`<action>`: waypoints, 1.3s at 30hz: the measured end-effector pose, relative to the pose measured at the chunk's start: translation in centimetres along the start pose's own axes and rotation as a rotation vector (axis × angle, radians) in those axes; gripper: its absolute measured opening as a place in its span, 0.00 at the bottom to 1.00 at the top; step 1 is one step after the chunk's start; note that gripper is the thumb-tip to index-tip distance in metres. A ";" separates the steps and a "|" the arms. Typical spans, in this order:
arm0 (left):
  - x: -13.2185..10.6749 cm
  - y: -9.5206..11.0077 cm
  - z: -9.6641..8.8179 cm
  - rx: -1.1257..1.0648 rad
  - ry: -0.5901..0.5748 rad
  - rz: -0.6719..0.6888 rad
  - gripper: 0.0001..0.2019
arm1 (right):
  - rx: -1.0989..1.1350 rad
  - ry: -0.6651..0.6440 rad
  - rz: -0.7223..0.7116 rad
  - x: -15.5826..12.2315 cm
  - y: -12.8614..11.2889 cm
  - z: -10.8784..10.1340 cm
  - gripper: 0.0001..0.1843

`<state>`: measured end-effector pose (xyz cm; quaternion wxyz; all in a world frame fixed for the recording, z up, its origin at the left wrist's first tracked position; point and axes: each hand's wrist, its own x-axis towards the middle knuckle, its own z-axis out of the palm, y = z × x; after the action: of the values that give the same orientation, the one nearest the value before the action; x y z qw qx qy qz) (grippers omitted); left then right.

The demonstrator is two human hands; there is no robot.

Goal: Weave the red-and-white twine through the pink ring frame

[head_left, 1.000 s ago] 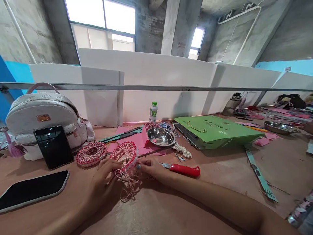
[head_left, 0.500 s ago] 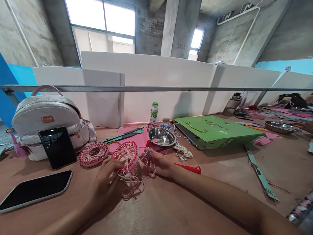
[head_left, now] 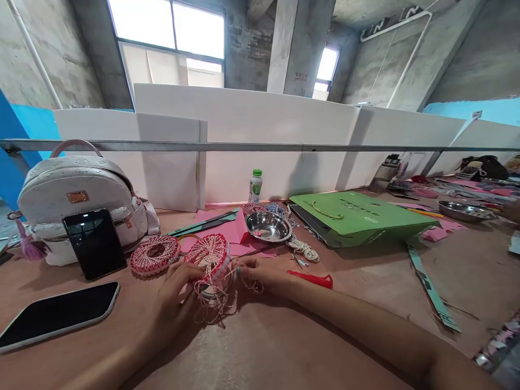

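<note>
My left hand (head_left: 174,295) grips a ring wound with red-and-white string (head_left: 209,253), tilted up on the table. My right hand (head_left: 260,273) pinches the loose end of that string (head_left: 217,303) just right of the ring. The slack lies in a tangle between both hands. A second wound ring (head_left: 155,254) lies flat to the left. A red-handled knife (head_left: 314,279) sits behind my right wrist, partly hidden.
A white backpack (head_left: 77,195) with a phone (head_left: 95,244) leaning on it stands at left; another phone (head_left: 57,315) lies flat in front. A steel bowl (head_left: 268,226), pink paper (head_left: 231,230), a small bottle (head_left: 255,187) and a green bag (head_left: 357,216) lie behind.
My right hand rose away from the ring with the string half a second ago, then came back down to the ring's right edge. The left hand has stayed on the ring.
</note>
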<state>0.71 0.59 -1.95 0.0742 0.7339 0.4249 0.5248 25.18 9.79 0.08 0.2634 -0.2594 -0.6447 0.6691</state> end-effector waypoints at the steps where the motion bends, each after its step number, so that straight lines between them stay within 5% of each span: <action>1: 0.0 0.0 0.0 -0.003 -0.004 -0.002 0.03 | 0.115 0.014 0.018 0.1 0.0 -0.4 0.25; 5: 0.0 -0.1 0.0 -0.005 -0.008 -0.018 0.05 | 0.586 -0.021 0.101 0.3 -0.3 -1.5 0.19; 7: -0.1 -0.2 0.1 -0.009 -0.012 -0.028 0.06 | 0.587 -0.012 0.068 0.4 -0.3 -1.3 0.21; 15: -0.1 0.0 0.1 -0.006 -0.013 -0.069 0.05 | -0.213 0.008 0.004 -0.7 0.0 1.7 0.20; 17: -0.1 0.2 0.0 0.004 -0.015 -0.061 0.04 | -0.254 -0.027 0.015 -0.9 0.2 1.8 0.20; 24: 0.1 0.3 -0.2 0.002 -0.036 -0.071 0.05 | 0.469 0.068 0.029 -0.1 0.4 0.0 0.24; 28: 0.1 0.3 -0.2 0.004 -0.012 -0.072 0.06 | 0.601 0.085 0.068 0.3 0.2 -0.4 0.23; 36: 0.0 -0.1 -0.3 0.034 0.018 -0.094 0.07 | -0.276 0.107 -0.065 -0.7 0.8 2.3 0.18; 39: 0.0 -0.4 -0.3 0.023 0.047 -0.146 0.08 | -0.384 0.179 -0.137 -0.7 0.4 2.2 0.17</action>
<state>0.23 0.68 -2.03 0.0936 0.6893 0.4849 0.5301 24.20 7.66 -0.20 0.3101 -0.3185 -0.7506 0.4888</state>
